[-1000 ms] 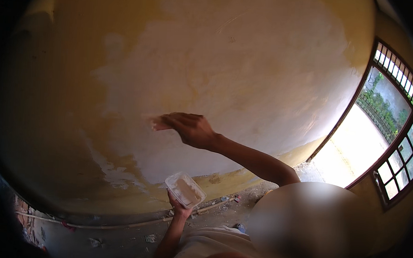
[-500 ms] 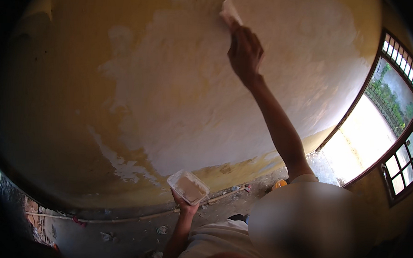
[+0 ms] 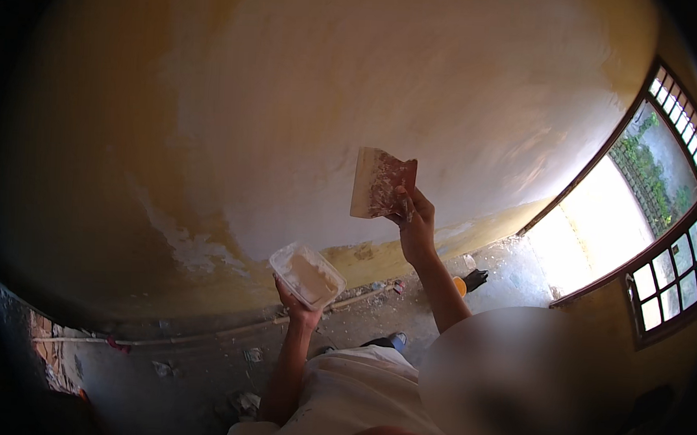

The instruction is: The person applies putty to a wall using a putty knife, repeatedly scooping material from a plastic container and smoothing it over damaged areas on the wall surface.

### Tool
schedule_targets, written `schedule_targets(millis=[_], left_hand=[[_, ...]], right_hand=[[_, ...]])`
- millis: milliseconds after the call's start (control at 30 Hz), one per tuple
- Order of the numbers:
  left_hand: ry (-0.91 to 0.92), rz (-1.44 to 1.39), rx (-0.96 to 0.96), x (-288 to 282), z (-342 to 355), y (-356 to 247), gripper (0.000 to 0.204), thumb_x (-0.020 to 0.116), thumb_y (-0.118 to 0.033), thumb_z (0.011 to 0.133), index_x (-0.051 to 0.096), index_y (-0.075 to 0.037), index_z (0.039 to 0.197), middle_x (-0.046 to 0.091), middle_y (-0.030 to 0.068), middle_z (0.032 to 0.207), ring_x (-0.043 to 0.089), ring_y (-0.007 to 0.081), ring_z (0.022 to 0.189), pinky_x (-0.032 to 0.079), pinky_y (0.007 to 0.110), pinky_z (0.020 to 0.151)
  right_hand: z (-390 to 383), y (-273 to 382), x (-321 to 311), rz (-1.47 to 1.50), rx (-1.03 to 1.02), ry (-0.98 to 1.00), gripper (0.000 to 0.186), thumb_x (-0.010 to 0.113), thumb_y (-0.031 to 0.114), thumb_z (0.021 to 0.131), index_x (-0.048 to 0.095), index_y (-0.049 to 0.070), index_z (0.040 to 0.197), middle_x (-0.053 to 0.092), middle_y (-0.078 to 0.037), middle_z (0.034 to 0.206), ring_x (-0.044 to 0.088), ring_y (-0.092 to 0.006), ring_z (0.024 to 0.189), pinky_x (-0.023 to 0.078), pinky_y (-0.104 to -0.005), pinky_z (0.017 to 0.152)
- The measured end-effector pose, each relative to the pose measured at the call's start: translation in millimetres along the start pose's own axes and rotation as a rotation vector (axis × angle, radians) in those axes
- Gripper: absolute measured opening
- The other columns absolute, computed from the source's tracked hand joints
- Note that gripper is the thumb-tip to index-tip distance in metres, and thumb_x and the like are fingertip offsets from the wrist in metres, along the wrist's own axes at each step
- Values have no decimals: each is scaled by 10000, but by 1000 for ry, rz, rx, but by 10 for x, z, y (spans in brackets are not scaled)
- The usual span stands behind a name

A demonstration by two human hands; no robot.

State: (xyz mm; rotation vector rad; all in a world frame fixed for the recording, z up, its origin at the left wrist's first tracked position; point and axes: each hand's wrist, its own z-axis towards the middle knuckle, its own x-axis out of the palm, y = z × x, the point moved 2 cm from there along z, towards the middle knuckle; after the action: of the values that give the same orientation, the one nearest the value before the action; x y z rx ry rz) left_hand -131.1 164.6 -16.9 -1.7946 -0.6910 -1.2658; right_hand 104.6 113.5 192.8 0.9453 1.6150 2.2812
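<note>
My right hand (image 3: 417, 223) is closed around a wide putty knife (image 3: 384, 184), its flat face smeared with pale filler. The blade stands upright and looks apart from the wall (image 3: 307, 113), which carries broad whitish patches over yellow paint. Lower and to the left, my left hand (image 3: 300, 303) grips a clear plastic tub (image 3: 337, 289) from beneath and the side. Pale pinkish-brown filler (image 3: 312, 279) lies inside the tub, whose open top faces up.
A long pole (image 3: 192, 338) lies on the littered floor along the wall's foot. An orange bucket (image 3: 460, 286) stands beside a dark object (image 3: 476, 280). At right are a bright doorway (image 3: 600, 231) and a paned window (image 3: 668, 285).
My right hand has come down from high on the wall with the putty knife, toward the tub. The blade now shows broadside. My left hand and the tub have risen slightly.
</note>
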Motion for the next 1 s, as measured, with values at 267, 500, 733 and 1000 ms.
schedule_targets(millis=[267, 500, 733, 1000], left_hand=[[-78, 99, -47, 238, -179, -88, 768, 389, -748, 978, 396, -233, 1548, 476, 47, 1518, 510, 291, 1354, 431, 536, 1114], [17, -63, -109, 115, -78, 46, 678, 480, -690, 979, 486, -227, 1474, 576, 2, 1406, 562, 256, 1296, 457, 514, 1096], [-53, -107, -178, 53, -58, 78, 621, 533, -663, 965, 550, -247, 1426, 589, -15, 1400, 567, 252, 1281, 436, 534, 1108], [57, -60, -200, 114, 89, -39, 640, 536, -673, 960, 546, -235, 1427, 585, -17, 1400, 549, 238, 1299, 419, 510, 1127]], right_hand=[[-659, -383, -142, 153, 291, 54, 307, 558, 195, 1065, 598, 2, 1300, 685, -83, 1156, 694, -186, 1034, 595, -366, 910], [-804, -581, -261, 205, 443, -6, 336, 578, 182, 1049, 575, 30, 1349, 666, -81, 1217, 678, -199, 1086, 590, -390, 932], [136, 181, -205, 320, 176, -2, 288, 609, 213, 1040, 608, 62, 1285, 662, -21, 1168, 650, -162, 1087, 566, -380, 996], [886, 1908, 914, -905, -1477, -374, 367, 589, 1, 1011, 637, 59, 1370, 730, -136, 1228, 744, -212, 1015, 587, -304, 827]])
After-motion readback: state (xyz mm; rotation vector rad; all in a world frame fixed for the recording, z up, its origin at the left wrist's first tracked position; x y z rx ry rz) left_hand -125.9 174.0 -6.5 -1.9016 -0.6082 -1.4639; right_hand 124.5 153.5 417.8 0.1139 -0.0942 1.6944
